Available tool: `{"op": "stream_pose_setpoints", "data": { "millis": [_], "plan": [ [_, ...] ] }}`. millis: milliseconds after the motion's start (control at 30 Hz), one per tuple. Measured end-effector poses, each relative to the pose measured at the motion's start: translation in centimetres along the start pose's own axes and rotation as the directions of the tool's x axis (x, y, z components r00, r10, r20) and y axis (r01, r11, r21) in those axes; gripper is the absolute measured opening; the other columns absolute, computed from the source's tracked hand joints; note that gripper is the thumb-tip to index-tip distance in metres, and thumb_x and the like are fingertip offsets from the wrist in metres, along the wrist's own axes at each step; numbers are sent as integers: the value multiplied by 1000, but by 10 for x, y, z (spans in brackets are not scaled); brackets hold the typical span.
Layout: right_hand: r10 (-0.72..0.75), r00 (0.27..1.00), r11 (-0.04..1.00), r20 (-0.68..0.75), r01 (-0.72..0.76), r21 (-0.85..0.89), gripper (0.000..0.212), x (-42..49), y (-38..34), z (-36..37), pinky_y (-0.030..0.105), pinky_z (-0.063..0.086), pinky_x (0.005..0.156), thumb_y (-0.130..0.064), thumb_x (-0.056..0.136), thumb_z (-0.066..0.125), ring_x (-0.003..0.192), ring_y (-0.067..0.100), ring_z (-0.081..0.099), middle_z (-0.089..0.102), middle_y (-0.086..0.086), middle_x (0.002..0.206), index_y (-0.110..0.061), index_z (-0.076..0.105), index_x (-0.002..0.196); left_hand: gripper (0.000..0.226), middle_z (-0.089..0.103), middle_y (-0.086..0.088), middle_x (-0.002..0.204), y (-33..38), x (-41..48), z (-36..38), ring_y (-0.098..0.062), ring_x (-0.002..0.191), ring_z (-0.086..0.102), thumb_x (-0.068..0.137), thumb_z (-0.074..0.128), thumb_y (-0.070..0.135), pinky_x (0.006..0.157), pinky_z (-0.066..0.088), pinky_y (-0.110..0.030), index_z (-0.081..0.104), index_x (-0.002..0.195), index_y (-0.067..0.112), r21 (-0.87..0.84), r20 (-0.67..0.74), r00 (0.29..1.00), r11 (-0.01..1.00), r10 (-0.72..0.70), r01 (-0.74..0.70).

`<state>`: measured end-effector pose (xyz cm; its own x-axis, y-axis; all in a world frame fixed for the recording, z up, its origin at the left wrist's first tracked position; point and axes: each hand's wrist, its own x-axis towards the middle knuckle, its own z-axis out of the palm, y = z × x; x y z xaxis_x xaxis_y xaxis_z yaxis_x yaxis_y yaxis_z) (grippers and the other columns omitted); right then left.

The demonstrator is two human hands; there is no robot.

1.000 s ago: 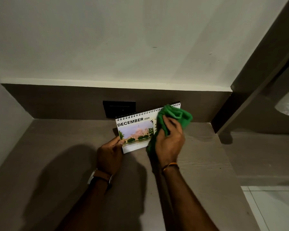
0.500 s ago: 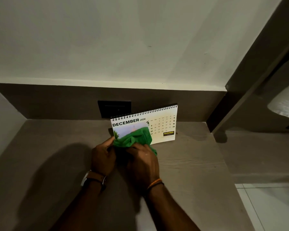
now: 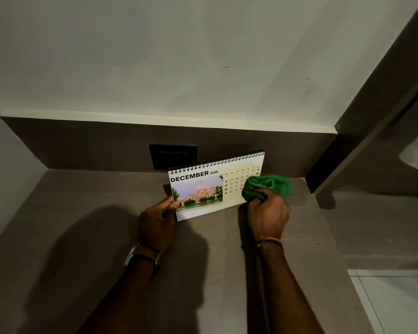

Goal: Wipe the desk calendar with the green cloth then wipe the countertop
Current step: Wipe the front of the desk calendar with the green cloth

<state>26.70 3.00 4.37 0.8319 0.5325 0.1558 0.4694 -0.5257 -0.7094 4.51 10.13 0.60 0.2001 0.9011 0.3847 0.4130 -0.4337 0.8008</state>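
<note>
A spiral-bound desk calendar (image 3: 203, 186) showing December 2026 stands tilted on the grey-brown countertop (image 3: 82, 225). My left hand (image 3: 158, 221) grips its lower left corner, thumb on the picture. My right hand (image 3: 268, 213) is closed on a bunched green cloth (image 3: 268, 185), which presses against the calendar's lower right part and covers some of the dates.
A black wall socket plate (image 3: 173, 155) sits on the dark backsplash just behind the calendar. A dark panel (image 3: 372, 116) rises at the right. The countertop ends at the right, with pale floor tiles (image 3: 396, 302) below. Walls close in at the left and back.
The green cloth and my right hand have swept from the calendar's lower left picture across to its lower right date grid. The left hand still holds the left corner.
</note>
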Motion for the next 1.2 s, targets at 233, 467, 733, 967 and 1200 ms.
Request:
{"op": "stream_pose_setpoints", "data": {
  "millis": [233, 467, 733, 967, 1200],
  "plan": [
    [-370, 868, 894, 332, 429, -126, 34, -69, -21, 26, 35, 55, 71, -11, 72, 59, 94, 24, 61, 76, -5, 94, -26, 79, 97, 26, 70, 5, 95, 2, 1, -1, -8, 80, 66, 91, 54, 23, 70, 56, -32, 73, 101, 9, 40, -2, 1000, 999, 11, -11],
    [-26, 998, 1000, 54, 25, 9, 41, -8, 4, -13, 36, 54, 87, -7, 80, 62, 96, 39, 68, 77, 13, 102, -28, 78, 111, 26, 64, 3, 108, -4, -1, 2, -7, 96, 62, 92, 61, 11, 82, 48, -14, 65, 116, 3, 24, -5, 999, 999, -48, 48],
    [-333, 943, 902, -11, 321, 290, 46, -48, -55, 22, 29, 48, 99, 2, 76, 72, 110, 26, 64, 68, 9, 123, -13, 75, 119, 25, 63, 11, 101, -5, 1, 6, 27, 90, 52, 90, 56, 15, 73, 39, 3, 69, 110, 6, 33, -33, 999, 999, 6, -5],
    [-762, 597, 643, 252, 743, 185, 32, -92, -43, 35, 34, 58, 68, -25, 84, 74, 99, 30, 63, 69, -4, 120, -25, 73, 116, 29, 59, 3, 65, -14, 0, 0, -2, 61, 50, 88, 46, 17, 55, 37, -21, 61, 65, 7, 66, 1, 995, 992, 104, -104],
    [-542, 832, 819, -118, 554, 149, 51, -27, -30, 7, 34, 50, 93, 17, 65, 67, 98, 36, 66, 73, 11, 110, -8, 78, 108, 17, 72, 1, 93, -1, 2, -1, -5, 73, 64, 94, 56, 11, 65, 42, -4, 72, 98, 9, 114, 27, 997, 990, 78, -81]
  ]
}}
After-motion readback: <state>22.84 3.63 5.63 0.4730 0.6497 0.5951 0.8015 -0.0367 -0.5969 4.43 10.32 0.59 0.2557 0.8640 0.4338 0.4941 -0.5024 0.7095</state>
